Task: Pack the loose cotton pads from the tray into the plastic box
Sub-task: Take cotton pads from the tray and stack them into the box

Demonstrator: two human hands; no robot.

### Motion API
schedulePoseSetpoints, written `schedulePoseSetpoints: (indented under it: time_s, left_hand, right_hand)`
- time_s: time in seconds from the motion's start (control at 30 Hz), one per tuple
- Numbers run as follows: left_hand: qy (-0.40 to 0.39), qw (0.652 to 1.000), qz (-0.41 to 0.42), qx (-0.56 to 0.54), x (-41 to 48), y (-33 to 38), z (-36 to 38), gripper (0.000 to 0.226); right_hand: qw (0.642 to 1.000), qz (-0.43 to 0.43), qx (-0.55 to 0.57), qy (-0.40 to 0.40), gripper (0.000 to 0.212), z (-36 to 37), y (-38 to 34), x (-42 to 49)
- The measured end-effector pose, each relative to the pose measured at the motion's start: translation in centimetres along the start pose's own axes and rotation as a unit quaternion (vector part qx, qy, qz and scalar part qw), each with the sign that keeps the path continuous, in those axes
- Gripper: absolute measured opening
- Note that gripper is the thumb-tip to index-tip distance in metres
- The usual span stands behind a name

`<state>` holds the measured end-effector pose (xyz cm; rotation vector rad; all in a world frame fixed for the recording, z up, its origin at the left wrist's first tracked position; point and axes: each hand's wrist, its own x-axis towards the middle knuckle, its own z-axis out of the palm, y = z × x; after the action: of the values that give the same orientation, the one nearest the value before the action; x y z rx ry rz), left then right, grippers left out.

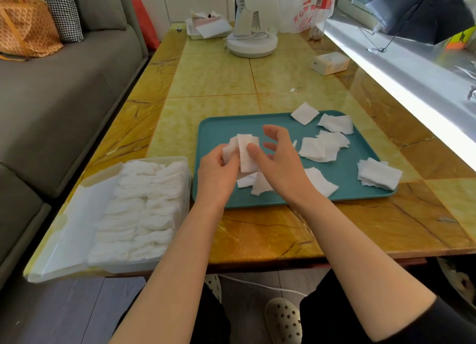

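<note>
The left hand [219, 173] had its fingers curled round a small bundle of white square cotton pads [243, 154], held above the near-left part of the teal rectangular plastic tray [221, 127]. The right hand [280, 163] pressed only its thumb against the bundle's front, its other fingers spread wide and touching nothing. That hold looked loose. The bundle was fanned rather than squared, so an outer pad could probably slip out on the carry across to the translucent rectangular plastic box [180, 163], which stood just left of the tray. The box itself seemed a second risk. It sat at the near-left corner of the yellow marble-patterned table [257, 230] with its open lid [69, 230] reaching to or past the table edge, so a push while stuffing pads in might shift it toward the floor. It also looked nearly full, which could make new pads ride up and spill. Two groups of loose pads overhung the tray rim, a single pad at the far rim [304, 113] and a stack at the right rim [378, 173], and a careless sweep might knock them off. Counted, there were one tray, one box holding two rows of pads, one held bundle, and six groups of loose pads on the tray. How many pads overlapped within each group could not be told.
</note>
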<state>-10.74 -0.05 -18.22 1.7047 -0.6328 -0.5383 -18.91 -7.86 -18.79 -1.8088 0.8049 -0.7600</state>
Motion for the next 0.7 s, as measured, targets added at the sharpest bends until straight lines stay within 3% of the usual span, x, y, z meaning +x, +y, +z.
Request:
schedulePoseSetpoints:
  time_s: [0.1, 0.23, 0.33, 0.43, 0.57, 0.7]
  left_hand:
    - [-0.004, 1.0, -0.005, 0.001, -0.1, 0.1, 0.0, 0.014]
    - [0.008, 1.0, -0.019, 0.001, -0.1, 0.1, -0.2, 0.011]
    - [0.011, 1.0, -0.021, 0.004, 0.0, 0.0, -0.2, 0.019]
    - [0.01, 1.0, -0.023, -0.001, 0.0, 0.0, -0.3, 0.036]
    - [-0.031, 0.999, -0.03, -0.005, -0.1, 0.1, -0.2, 0.009]
    - [-0.047, 0.999, -0.014, 0.012, -0.3, 0.2, 0.0, 0.015]
  right_hand:
    - [0.997, 0.069, 0.036, -0.012, 0.042, -0.6, 0.3, 0.4]
    - [0.998, 0.013, 0.031, 0.06, 0.006, -1.2, 0.4, 0.8]
    - [0.993, -0.008, 0.085, 0.082, 0.006, -1.9, 0.0, 0.9]
    - [0.988, -0.003, 0.155, 0.021, 0.006, -2.2, -0.7, 0.8]
    - [0.995, 0.004, 0.1, -0.023, 0.004, -1.6, -0.3, 0.7]
    - [0.999, 0.002, 0.04, 0.012, 0.006, -1.5, 0.4, 0.9]
